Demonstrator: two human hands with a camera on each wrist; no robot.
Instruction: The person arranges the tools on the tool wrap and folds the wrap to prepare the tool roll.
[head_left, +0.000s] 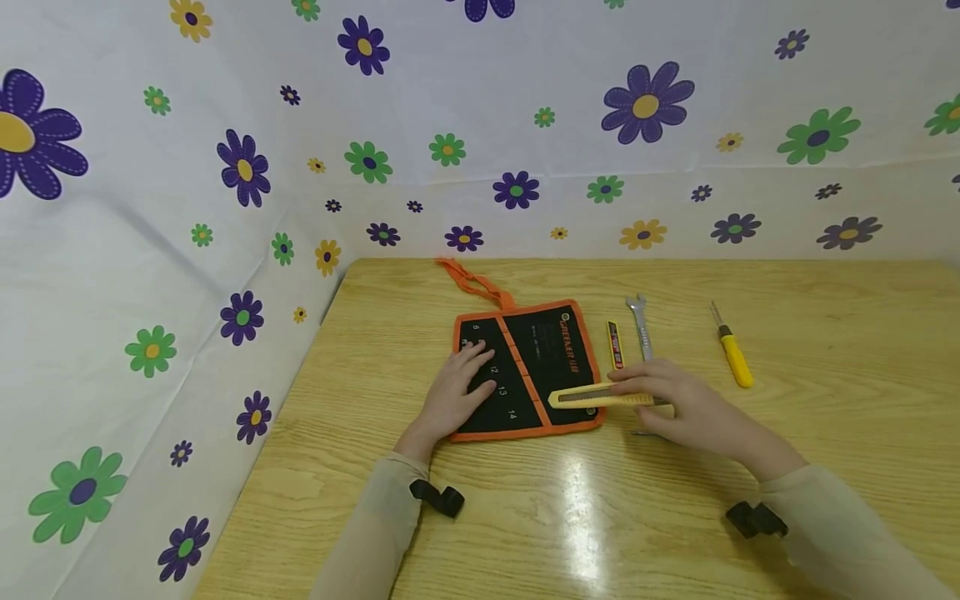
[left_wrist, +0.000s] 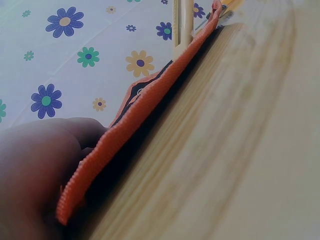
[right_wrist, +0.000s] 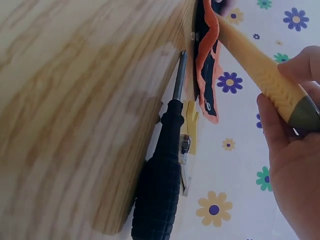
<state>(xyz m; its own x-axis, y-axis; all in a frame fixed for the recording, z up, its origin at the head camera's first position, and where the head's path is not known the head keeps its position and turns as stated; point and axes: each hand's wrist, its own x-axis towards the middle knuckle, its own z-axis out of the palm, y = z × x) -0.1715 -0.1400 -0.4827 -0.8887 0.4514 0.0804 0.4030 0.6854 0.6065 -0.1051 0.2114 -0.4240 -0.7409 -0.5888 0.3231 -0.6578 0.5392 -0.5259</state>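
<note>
A black tool pouch (head_left: 545, 350) with orange edging, a slanted orange band and printed numbers lies flat on the table. My left hand (head_left: 457, 390) rests on its left part with fingers spread; in the left wrist view that hand (left_wrist: 40, 165) is beside the orange edge. Between thumb and fingers, my right hand (head_left: 686, 408) pinches a yellow utility knife (head_left: 592, 397) by its rear end. The knife's front end is over the pouch's lower right part. In the right wrist view, a black-handled screwdriver (right_wrist: 162, 170) lies on the table under the right hand.
Right of the pouch lie a small yellow-and-black pack (head_left: 615, 345) and a silver wrench (head_left: 640, 321), its lower end hidden by the right hand. A yellow-handled screwdriver (head_left: 735, 354) lies farther right. Orange ties (head_left: 476, 283) extend behind the pouch. Flower-patterned sheeting (head_left: 570, 200) borders the table.
</note>
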